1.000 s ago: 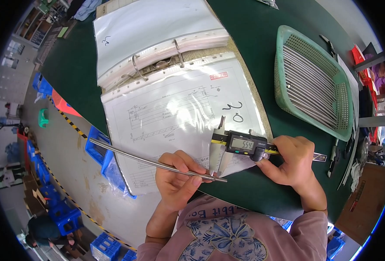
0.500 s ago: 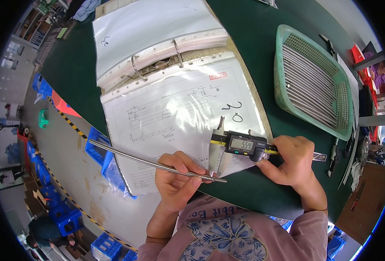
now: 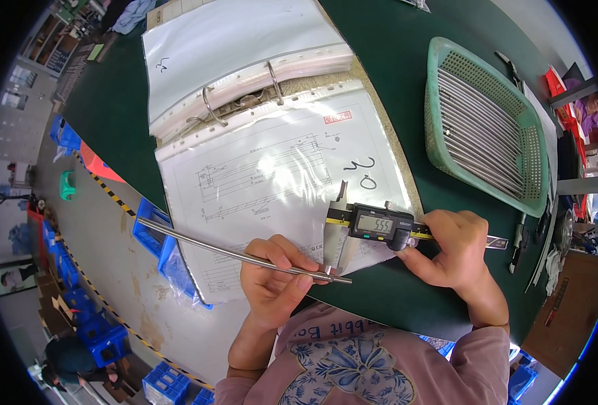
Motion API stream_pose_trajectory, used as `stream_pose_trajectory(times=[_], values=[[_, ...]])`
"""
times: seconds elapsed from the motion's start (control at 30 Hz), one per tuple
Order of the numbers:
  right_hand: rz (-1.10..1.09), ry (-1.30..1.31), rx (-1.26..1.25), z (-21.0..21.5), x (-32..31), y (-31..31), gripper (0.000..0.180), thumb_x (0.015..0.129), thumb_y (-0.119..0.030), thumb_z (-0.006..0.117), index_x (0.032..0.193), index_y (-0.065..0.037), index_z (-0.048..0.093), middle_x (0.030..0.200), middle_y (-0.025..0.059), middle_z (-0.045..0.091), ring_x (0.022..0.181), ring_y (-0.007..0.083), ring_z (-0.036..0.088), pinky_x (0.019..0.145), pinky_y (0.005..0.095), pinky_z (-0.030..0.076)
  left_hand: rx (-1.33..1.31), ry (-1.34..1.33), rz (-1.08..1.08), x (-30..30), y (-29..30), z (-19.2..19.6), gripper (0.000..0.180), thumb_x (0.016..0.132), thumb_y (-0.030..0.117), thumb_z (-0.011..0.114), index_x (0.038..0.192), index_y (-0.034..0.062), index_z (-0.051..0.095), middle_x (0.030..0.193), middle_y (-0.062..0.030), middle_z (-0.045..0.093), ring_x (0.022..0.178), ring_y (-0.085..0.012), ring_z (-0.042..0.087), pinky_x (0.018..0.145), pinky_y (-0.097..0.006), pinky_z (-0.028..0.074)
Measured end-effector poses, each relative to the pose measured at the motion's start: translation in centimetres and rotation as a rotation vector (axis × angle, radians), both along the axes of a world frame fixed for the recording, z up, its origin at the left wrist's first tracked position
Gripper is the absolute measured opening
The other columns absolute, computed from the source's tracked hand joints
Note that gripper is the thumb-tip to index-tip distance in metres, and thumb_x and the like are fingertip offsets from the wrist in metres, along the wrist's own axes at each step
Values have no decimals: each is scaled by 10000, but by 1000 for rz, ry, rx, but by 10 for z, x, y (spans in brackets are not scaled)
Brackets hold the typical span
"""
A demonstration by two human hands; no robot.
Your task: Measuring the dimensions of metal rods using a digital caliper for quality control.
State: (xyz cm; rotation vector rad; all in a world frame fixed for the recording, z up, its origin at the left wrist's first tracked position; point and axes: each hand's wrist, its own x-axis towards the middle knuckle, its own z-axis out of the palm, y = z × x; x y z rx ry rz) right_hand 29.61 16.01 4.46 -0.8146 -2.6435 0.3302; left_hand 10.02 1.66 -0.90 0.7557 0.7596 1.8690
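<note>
Between the thumb and fingers of my left hand [image 3: 275, 278] lies a thin metal rod [image 3: 211, 248], slanting from the upper left down to its stepped right end. My right hand [image 3: 451, 250] grips the beam of a digital caliper [image 3: 380, 226], its display facing up. The caliper's jaws point down and their tips meet the rod near its right end, just beyond my left fingertips. Below both hands' work lies an open ring binder [image 3: 252, 101] with a technical drawing [image 3: 272, 175] in a clear sleeve.
On the right of the green table [image 3: 393, 81] stands a green plastic basket [image 3: 435, 121] of many similar rods. Several tools lie beyond it, among them a knife-like tool [image 3: 517, 250]. Left of the table, blue crates [image 3: 152, 244] stand on the floor. A person [image 3: 76, 361] is at the lower left.
Both hands, the rod and the caliper hold almost the same position. The reading on the caliper's display has changed slightly.
</note>
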Motion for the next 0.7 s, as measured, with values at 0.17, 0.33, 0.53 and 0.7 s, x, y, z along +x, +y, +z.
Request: stream_pose_trajectory(times=[0.17, 0.33, 0.53, 0.7], values=[[0, 0, 2, 0, 0, 0, 357, 620, -357, 688, 654, -37, 534, 514, 81, 476, 404, 258, 451, 397, 326, 329, 5, 2, 1, 0, 0, 0, 280, 767, -133, 489, 954, 12, 340, 895, -170, 484, 809, -250, 605, 790, -376, 524], [-3, 2, 5, 0, 0, -1, 350, 615, -349, 691, 652, -38, 536, 520, 84, 483, 406, 261, 451, 399, 327, 329, 8, -6, 6, 1, -1, 1, 284, 765, -133, 491, 957, 12, 340, 893, -171, 485, 804, -250, 607, 793, -377, 523], [31, 64, 48, -3, -2, 1, 336, 612, -332, 710, 691, -55, 536, 517, 65, 477, 381, 234, 432, 371, 314, 319, -28, 2, -8, 0, -3, 0, 288, 761, -141, 489, 960, 13, 350, 890, -169, 494, 801, -243, 609, 797, -381, 524], [18, 97, 19, -1, 0, 2, 336, 616, -298, 706, 771, -31, 574, 555, 67, 513, 401, 236, 452, 391, 308, 337, -5, 9, 0, 1, 2, 4, 288, 763, -151, 474, 964, 16, 353, 897, -165, 493, 812, -242, 609, 795, -352, 531]])
